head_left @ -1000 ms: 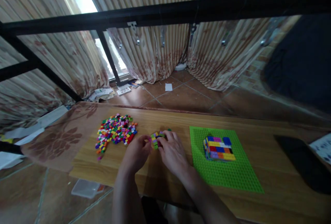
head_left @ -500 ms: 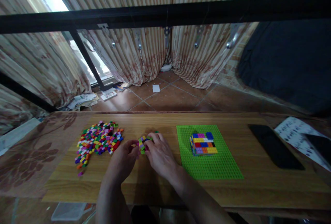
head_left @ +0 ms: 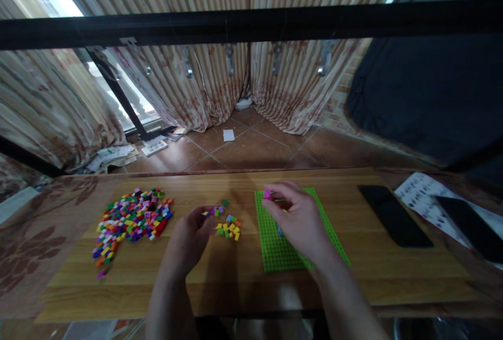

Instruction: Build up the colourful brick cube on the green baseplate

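Note:
Between the thumb and fingertips of my right hand is a pink toy brick, held above the green baseplate. That hand covers most of the multicoloured brick block on the plate; only a bluish bit of it shows. My left hand hovers at the left of a small group of yellow, green, purple and orange bricks. Its fingers are bent together near the purple ones, and whatever may be between them is too small to make out.
A large heap of mixed bricks lies on the left of the wooden table. Toward the right are a black flat panel, a printed sheet and a dark phone-like slab. A black rail with hooks crosses beyond the table.
My right hand has left the small brick group and moved right over the baseplate with a pink brick. My left hand stays by the group. The view has shifted slightly right.

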### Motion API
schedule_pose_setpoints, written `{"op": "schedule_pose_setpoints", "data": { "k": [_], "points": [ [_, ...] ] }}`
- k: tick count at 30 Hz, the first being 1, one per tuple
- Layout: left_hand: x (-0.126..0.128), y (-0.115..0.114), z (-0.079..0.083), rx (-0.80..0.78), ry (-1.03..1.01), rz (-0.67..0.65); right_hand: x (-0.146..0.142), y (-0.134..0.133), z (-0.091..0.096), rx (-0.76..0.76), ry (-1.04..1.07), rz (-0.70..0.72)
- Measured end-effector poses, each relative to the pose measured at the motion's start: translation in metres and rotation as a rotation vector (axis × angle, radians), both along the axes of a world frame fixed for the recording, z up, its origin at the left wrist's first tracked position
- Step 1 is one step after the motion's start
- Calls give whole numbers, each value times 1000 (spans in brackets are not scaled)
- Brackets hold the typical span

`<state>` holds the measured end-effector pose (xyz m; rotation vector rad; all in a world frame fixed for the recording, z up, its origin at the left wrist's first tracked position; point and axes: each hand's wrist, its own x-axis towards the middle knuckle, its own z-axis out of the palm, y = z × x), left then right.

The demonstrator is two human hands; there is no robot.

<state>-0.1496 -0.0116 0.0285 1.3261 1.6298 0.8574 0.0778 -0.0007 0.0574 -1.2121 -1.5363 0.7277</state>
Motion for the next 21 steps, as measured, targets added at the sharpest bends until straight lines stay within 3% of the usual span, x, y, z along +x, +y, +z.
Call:
{"op": "schedule_pose_setpoints", "data": {
  "k": [3,8,15,21],
  "points": [
    [14,2,-2,32,-41,-18,36,4,-3,-25,10,-68],
    [44,5,-3,145,18,-90,72,5,-12,-65,-156,-29],
    [90,5,-5,206,-31,-187,83,3,-11,-86,-439,11],
    [111,1,3,186,37,-191,79,6,-12,-89,-552,51]
  ]
}}
